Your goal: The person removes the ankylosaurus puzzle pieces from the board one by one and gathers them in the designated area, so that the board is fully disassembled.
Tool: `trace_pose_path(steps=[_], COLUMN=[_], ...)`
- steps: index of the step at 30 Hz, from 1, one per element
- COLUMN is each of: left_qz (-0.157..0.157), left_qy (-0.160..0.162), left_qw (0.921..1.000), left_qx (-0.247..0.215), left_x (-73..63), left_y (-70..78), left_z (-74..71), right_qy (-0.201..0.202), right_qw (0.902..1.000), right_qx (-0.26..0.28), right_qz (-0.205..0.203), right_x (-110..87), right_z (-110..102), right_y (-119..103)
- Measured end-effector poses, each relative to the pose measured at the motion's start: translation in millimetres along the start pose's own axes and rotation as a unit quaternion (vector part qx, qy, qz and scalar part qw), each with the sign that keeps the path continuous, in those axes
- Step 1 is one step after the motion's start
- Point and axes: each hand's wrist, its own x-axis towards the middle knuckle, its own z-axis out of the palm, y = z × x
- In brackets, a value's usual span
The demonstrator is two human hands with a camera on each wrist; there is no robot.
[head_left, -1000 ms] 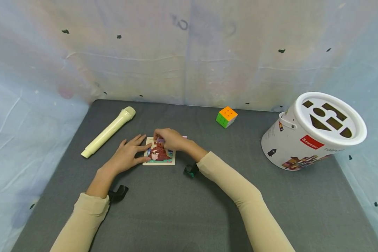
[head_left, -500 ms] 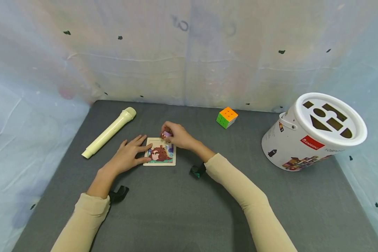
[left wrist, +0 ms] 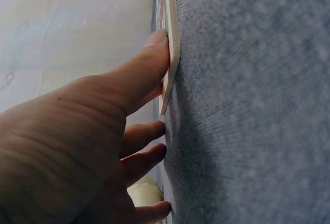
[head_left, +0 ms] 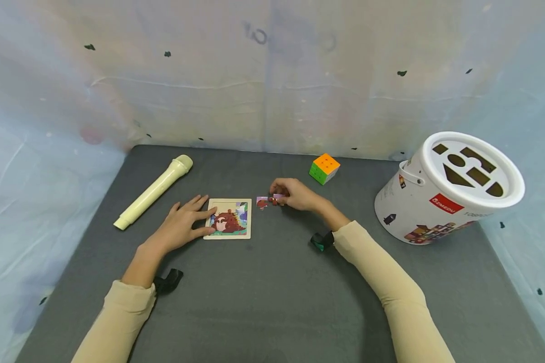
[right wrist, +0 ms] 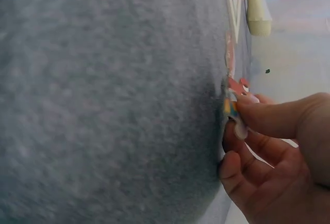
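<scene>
A square jigsaw puzzle board (head_left: 227, 219) with a pale wooden rim lies flat on the dark table. It shows a reddish-brown animal picture, and its upper left area is bare wood. My left hand (head_left: 181, 227) rests over the board's left edge, thumb and forefinger on it, the other fingers spread on the cloth. Right of the board, my right hand (head_left: 297, 194) pinches a small purple and red puzzle piece (right wrist: 230, 105) between thumb and fingers, low at the tabletop. Another puzzle piece (head_left: 262, 202) lies just left of it, partly seen in the right wrist view.
A cream toy microphone (head_left: 154, 192) lies slanted at the left. The puzzle cube (head_left: 324, 169), orange and green, sits near the back edge. At the right stands a large white bucket (head_left: 436, 206) whose lid has shaped holes. A plastic sheet (head_left: 263, 91) hangs behind the table.
My right hand has lifted a puzzle piece off the board's upper part and carried it right, beside another piece. My left hand has stayed on the board's left edge.
</scene>
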Motion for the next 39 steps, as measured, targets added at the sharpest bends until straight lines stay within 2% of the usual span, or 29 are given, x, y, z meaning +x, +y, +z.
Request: trace_pose_path(steps=[5, 14, 25, 32, 39], left_qz=[-0.003, -0.001, -0.001, -0.004, -0.001], left_qy=[-0.008, -0.009, -0.006, -0.004, -0.004], left_qw=[1.0000, 1.0000, 1.0000, 1.0000, 1.0000], left_qx=[0.000, -0.002, -0.002, -0.002, -0.004], left_x=[-0.1, 0.6, -0.1, -0.3, -0.7], left_y=[-0.5, -1.0, -1.0, -0.6, -1.3], left_z=[-0.3, -1.8, -1.0, -0.7, -0.7], right_qy=[0.004, 0.036, 0.059, 0.054, 0.051], right_qw=[0.9998, 0.9933, 0.9926, 0.9925, 0.9916], right_qx=[-0.017, -0.108, -0.105, -0.108, -0.115], right_qz=[-0.006, -0.020, -0.009, 0.021, 0.028], right_x=[-2.4, -6.4, -9.2, -8.6, -7.2], right_z=[1, 4, 8, 10, 10], right_y=[3, 3, -1, -4, -4])
